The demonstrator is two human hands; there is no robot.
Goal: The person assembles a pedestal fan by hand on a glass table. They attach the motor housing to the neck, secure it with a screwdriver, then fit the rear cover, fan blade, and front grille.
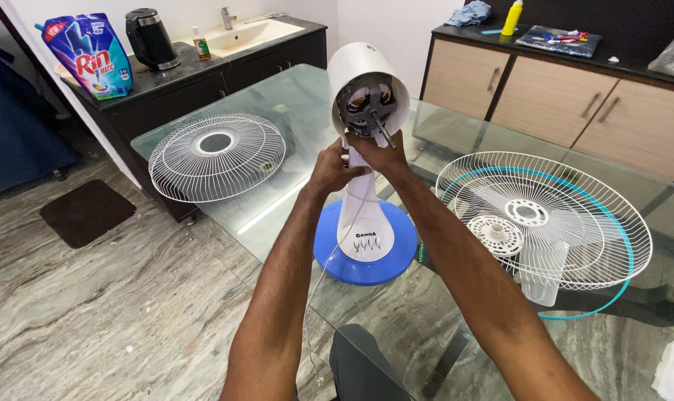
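Arms reach up from the bottom edge. Left hand [334,169] grips the fan neck [358,160] from the left, fingers wrapped round it; right hand [383,154] closes on it just under the motor [367,100], whose shaft sticks out. Fan base [364,252], blue, stands near the front edge of the glass surface [292,100]. Cord hangs off that edge. Rear grill [216,154] lies left, well apart, overhanging the left edge slightly. Front grill [543,219] lies right with blades under it; blades hard to make out. Open glass between fan and each grill. Counter [166,74] and cabinets [560,96] behind, partly cut off.
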